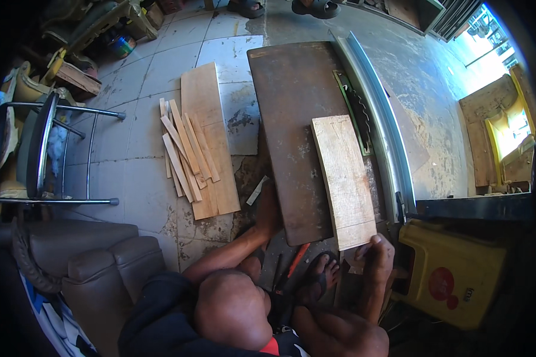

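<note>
- Grasping the pale board [345, 178] by its near right corner with the fingers [376, 240] of the right hand [380, 254]; cannot tell for the left hand [270, 208], shadowed beside the desk's [289, 119] left edge.
- Set towards the desk's right edge, overhanging the near edge.
- Marked across by a line [355, 225], uncut there: apparently unfinished.

No wording is showing clearly enough to be read in full. At the right, a yellow plastic item [420, 247] is bearing a red rounded emblem [442, 282], with a smaller red round part [452, 302] joining it below; any print inside is appearing too faint to make out. Just beside the emblem, a small dark mark [469, 294] is sitting on the same yellow face. At upper left, a can [122, 46] is carrying a multicoloured label, its print blurring.
</note>
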`<state>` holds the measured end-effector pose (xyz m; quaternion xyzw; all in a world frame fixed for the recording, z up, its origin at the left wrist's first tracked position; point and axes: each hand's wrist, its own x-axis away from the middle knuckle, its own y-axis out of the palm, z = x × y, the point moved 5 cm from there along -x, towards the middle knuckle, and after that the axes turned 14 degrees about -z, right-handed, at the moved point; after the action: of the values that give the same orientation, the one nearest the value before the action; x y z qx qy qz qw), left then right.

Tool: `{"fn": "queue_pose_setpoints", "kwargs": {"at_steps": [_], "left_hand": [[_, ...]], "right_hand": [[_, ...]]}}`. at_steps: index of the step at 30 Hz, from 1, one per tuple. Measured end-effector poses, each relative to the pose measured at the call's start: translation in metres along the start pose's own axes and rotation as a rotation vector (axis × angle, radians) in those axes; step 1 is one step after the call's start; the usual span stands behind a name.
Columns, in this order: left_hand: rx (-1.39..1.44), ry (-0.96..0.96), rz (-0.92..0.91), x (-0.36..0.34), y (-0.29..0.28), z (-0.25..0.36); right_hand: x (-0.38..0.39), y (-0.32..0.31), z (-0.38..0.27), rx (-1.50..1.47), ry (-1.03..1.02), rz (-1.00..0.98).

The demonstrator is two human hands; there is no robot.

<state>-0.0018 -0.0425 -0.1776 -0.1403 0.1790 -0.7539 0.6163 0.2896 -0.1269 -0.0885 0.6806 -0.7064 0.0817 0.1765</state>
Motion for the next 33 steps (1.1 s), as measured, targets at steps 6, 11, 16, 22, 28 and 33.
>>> {"fn": "queue_pose_setpoints", "kwargs": {"at_steps": [6, 11, 16, 22, 28, 33], "left_hand": [[0.049, -0.102, -0.257, -0.009, 0.031, -0.039], [0.137, -0.098, -0.354, -0.007, -0.004, 0.032], [0.075, -0.233, -0.555, 0.044, -0.093, 0.230], [-0.104, -0.040, -0.712, 0.046, -0.098, 0.264], [0.050, -0.029, -0.554, 0.028, -0.041, 0.149], [0.184, -0.017, -0.466, 0.016, 0.021, 0.058]], "right_hand": [[0.004, 0.003, 0.009, 0.039, 0.066, -0.002], [-0.008, 0.003, 0.005, 0.061, 0.077, -0.025], [-0.011, -0.001, 0.006, 0.001, 0.096, -0.081], [-0.012, 0.008, -0.001, 0.005, 0.155, -0.094], [-0.011, 0.011, -0.001, -0.008, 0.136, -0.127], [-0.008, -0.003, 0.009, -0.005, 0.153, -0.115]]}}
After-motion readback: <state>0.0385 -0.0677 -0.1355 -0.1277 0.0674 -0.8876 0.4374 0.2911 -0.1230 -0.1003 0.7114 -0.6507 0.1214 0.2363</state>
